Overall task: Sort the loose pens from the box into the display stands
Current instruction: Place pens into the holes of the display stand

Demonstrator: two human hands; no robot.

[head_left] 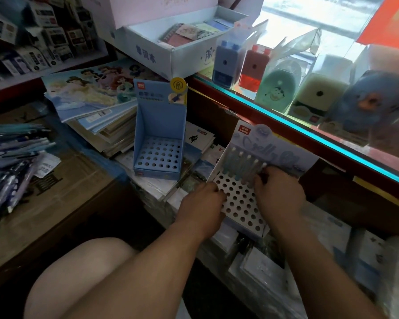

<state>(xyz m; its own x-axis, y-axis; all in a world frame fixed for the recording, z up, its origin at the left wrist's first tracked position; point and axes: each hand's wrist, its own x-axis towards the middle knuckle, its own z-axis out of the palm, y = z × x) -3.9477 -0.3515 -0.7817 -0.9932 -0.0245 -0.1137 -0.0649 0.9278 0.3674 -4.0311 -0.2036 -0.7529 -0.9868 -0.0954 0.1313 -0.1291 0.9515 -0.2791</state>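
Stacked packs (224, 240) carry your white stand (240, 203): left hand (202, 196) grips its left edge, right hand (279, 192) pinches the back-row pen (263, 166); push it straight down.

Two display stands, one partly filled, and a heap of loose pens

The white display stand (240, 203) sits tilted at the near right, with a grid of round holes and a pale blue back card. Five standing pens (241, 162) with white caps fill part of its far row. The left hand (203, 199) grips its left edge and the right hand (279, 192) curls over the right end of the row. The blue display stand (159, 134) stands upright in the middle. The loose pens (14, 143) are piled at the far left on the cardboard box (67, 180).
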